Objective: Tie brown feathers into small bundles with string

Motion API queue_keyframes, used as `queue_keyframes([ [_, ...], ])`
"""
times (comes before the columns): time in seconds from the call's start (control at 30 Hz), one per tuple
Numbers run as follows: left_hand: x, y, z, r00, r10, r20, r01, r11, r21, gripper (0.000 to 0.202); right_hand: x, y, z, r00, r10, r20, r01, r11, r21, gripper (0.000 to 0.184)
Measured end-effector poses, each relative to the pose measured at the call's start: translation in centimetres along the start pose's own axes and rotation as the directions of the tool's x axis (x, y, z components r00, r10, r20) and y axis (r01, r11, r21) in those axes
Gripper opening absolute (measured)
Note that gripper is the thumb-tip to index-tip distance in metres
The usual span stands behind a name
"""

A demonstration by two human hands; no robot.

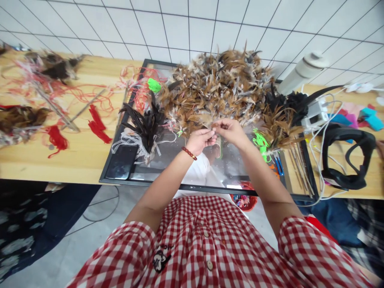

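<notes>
My left hand (200, 141) and my right hand (229, 131) meet over a glass-topped tray (168, 183), fingers pinched together on a small pale feather piece (213, 129) between them. A red bead bracelet (189, 153) is on my left wrist. Just beyond the hands lies a big heap of brown feathers (216, 86). A bundle of black feathers tied with white strands (144, 128) lies to the left of my left hand. Green string (260, 142) lies to the right of my right hand.
Red threads and tassels (97, 126) and metal rods (57, 110) lie on the wooden table (75, 160) at left. A phone (121, 162) rests on the tray's near left corner. Black headset (348, 158), white device with cables (315, 116), thin sticks (298, 168) at right.
</notes>
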State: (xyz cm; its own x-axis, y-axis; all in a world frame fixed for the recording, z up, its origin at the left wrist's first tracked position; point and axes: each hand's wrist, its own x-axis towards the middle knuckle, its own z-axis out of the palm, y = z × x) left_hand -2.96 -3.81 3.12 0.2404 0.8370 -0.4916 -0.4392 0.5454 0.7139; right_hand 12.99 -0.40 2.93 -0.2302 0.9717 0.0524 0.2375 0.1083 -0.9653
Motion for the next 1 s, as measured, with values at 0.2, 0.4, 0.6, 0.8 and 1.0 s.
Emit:
queue_keyframes([
  [0.2,0.1,-0.2,-0.3,0.999,0.03,0.04,-0.028,0.999,-0.045,0.01,-2.3,-0.4,-5.3,0.996,-0.052,0.067,0.076,0.897,-0.435,0.018],
  [0.4,0.2,-0.1,0.0,0.999,0.024,-0.027,-0.026,0.997,-0.067,0.01,-4.5,0.6,-5.9,0.963,0.025,0.269,0.195,0.625,-0.756,0.033],
  [0.6,0.3,0.2,-0.3,0.999,0.017,-0.043,-0.022,0.991,-0.135,0.012,-4.7,0.5,-5.5,0.976,0.001,0.216,0.167,0.633,-0.756,0.021],
  [0.8,0.2,0.2,-0.3,1.0,0.008,-0.022,-0.011,0.992,-0.125,0.011,-4.1,-0.5,-4.3,0.988,0.154,0.0,-0.153,0.981,-0.122,0.022],
  [1.0,0.2,0.3,-0.3,1.0,-0.006,-0.016,0.004,0.993,-0.12,0.013,-2.5,-0.8,-0.5,0.986,0.164,-0.011,-0.156,0.955,0.253,0.038],
])
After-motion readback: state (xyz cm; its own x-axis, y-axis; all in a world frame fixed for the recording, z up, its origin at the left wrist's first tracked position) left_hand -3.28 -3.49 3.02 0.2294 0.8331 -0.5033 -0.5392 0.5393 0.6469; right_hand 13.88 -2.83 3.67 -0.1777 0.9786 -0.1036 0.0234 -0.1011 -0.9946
